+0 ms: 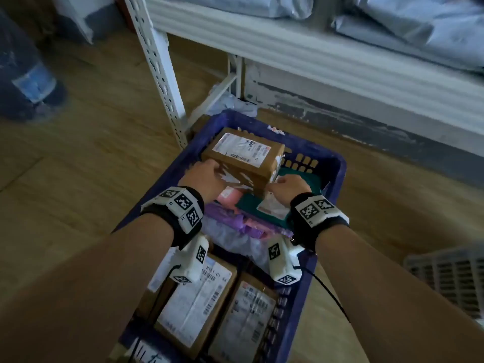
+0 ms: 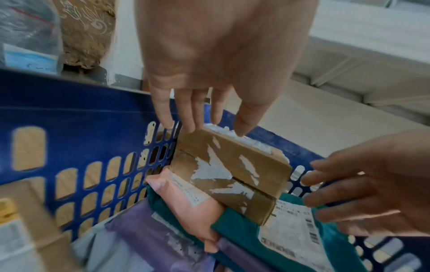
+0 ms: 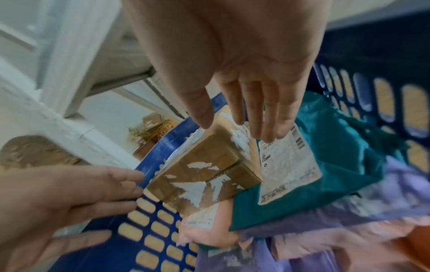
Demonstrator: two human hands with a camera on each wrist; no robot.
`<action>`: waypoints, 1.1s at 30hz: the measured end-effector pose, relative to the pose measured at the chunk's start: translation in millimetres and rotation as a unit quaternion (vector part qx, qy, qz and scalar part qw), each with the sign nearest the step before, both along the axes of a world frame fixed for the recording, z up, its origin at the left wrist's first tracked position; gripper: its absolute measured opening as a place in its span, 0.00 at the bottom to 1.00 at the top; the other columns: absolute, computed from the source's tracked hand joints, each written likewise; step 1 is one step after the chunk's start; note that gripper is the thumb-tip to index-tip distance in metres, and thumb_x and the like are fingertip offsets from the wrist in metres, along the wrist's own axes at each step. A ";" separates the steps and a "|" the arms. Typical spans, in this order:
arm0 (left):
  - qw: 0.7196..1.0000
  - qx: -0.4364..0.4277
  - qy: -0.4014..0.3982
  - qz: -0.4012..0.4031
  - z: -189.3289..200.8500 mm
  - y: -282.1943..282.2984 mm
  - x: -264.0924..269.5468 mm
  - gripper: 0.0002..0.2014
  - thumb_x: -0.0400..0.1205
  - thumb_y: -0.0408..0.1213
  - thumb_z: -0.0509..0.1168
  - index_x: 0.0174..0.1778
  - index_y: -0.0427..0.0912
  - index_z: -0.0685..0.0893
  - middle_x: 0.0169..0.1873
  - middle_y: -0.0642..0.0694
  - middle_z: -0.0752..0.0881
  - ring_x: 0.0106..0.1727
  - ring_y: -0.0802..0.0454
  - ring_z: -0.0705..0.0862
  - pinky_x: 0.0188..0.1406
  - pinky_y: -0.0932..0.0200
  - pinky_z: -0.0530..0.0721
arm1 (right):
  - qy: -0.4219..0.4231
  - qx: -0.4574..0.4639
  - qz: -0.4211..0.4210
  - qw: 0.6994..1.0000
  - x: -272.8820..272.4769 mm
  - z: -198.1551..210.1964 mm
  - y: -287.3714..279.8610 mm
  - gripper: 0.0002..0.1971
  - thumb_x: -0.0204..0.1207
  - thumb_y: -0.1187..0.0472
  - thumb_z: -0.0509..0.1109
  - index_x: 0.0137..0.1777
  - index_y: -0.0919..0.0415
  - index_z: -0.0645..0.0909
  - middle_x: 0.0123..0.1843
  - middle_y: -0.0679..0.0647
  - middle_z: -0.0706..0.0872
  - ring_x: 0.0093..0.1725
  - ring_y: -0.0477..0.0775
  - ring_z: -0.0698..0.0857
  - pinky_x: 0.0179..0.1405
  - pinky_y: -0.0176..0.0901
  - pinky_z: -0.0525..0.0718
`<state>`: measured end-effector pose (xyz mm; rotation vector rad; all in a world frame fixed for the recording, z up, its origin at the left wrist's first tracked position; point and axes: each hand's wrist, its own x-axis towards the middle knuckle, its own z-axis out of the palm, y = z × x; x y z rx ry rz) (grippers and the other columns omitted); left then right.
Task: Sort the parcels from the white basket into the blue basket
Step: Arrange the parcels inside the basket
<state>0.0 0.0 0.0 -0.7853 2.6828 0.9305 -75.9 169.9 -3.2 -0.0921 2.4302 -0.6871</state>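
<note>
The blue basket (image 1: pixel 337 174) (image 2: pixel 69 110) (image 3: pixel 149 239) stands on the floor, packed with parcels. A brown cardboard box (image 1: pixel 246 153) (image 2: pixel 232 171) (image 3: pixel 204 165) with a torn label lies tilted at its far end, on a teal bag (image 1: pixel 262 208) (image 3: pixel 337 147) and a pink bag (image 2: pixel 190 208). My left hand (image 1: pixel 207 176) (image 2: pixel 204 127) has straight fingers, tips at the box's left top edge. My right hand (image 1: pixel 285 187) (image 3: pixel 244 119) is open beside the box's right end, holding nothing. The white basket (image 1: pixel 450 276) shows at the right edge.
Two labelled cardboard boxes (image 1: pixel 199 297) fill the basket's near end, with purple bags (image 1: pixel 230 218) in the middle. A white metal shelf post (image 1: pixel 159 69) rises just behind the basket, and grey mail bags lie on the shelf above. A water bottle (image 1: pixel 23 74) stands far left on the wooden floor.
</note>
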 end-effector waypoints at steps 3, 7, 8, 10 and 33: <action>0.999 0.006 0.043 0.030 -15.4 -7.5 -20.0 0.22 0.75 0.39 0.66 0.66 0.43 0.77 0.64 0.38 0.79 0.64 0.38 0.79 0.65 0.42 0.78 | -0.028 -0.057 -0.092 0.994 -20.8 -21.5 -1.4 0.20 0.78 0.47 0.64 0.57 0.64 0.80 0.49 0.60 0.82 0.48 0.60 0.83 0.49 0.48 0.82; 0.995 -0.051 0.063 0.055 -37.4 -12.8 -35.0 0.29 0.79 0.42 0.65 0.76 0.41 0.66 0.73 0.36 0.68 0.72 0.34 0.69 0.70 0.42 0.71 | -0.068 -0.111 -0.171 0.977 -35.2 -48.0 -7.1 0.30 0.71 0.36 0.67 0.60 0.62 0.81 0.54 0.58 0.84 0.56 0.61 0.84 0.61 0.54 0.83; 0.993 -0.066 0.067 0.065 -39.3 -10.6 -35.8 0.30 0.80 0.44 0.65 0.77 0.41 0.64 0.74 0.36 0.67 0.73 0.34 0.67 0.70 0.41 0.70 | -0.078 -0.123 -0.184 0.972 -35.7 -51.0 -9.1 0.32 0.70 0.35 0.68 0.61 0.62 0.82 0.54 0.58 0.84 0.56 0.61 0.85 0.62 0.55 0.83; 0.991 -0.079 0.074 0.078 -47.0 -7.9 -36.8 0.31 0.81 0.46 0.63 0.79 0.42 0.62 0.76 0.37 0.66 0.74 0.35 0.65 0.71 0.38 0.68 | -0.117 -0.165 -0.228 0.952 -35.2 -59.0 -12.3 0.37 0.63 0.32 0.71 0.61 0.63 0.82 0.52 0.57 0.86 0.53 0.60 0.87 0.59 0.55 0.85; 0.951 0.086 0.251 0.156 62.9 32.8 27.5 0.14 0.79 0.45 0.63 0.57 0.42 0.79 0.58 0.43 0.81 0.53 0.48 0.81 0.49 0.58 0.75 | -0.050 -0.382 -0.293 0.875 50.9 74.5 58.5 0.36 0.52 0.41 0.78 0.65 0.43 0.77 0.61 0.54 0.84 0.58 0.58 0.84 0.57 0.58 0.85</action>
